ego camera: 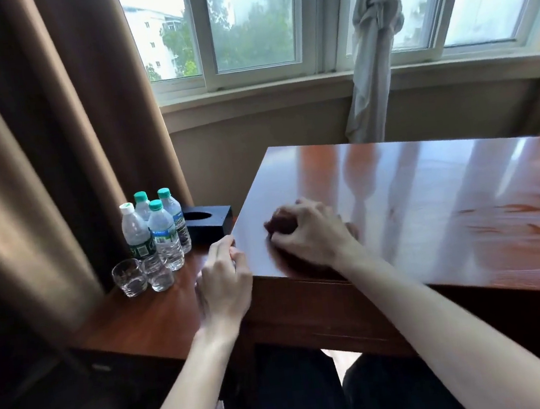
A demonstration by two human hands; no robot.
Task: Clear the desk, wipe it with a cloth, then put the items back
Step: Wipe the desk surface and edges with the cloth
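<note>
Right hand [312, 233] curls round a dark cloth [279, 225] on the desk [429, 193]; left hand [225, 283] pinches its corner. Four bottles [165, 239], two glasses [144, 276], one tissue box [208, 223] alongside.

Behind the furniture we see a wide window [254, 21] with pale frames, and through its glass green trees [242, 36] and a white building [154, 32]. A heavy brown curtain [51, 128] hangs down our left side. Near the middle mullion we find a sheer grey curtain [375, 44] tied into a knot, its tail falling past the beige sill [249, 94].
</note>
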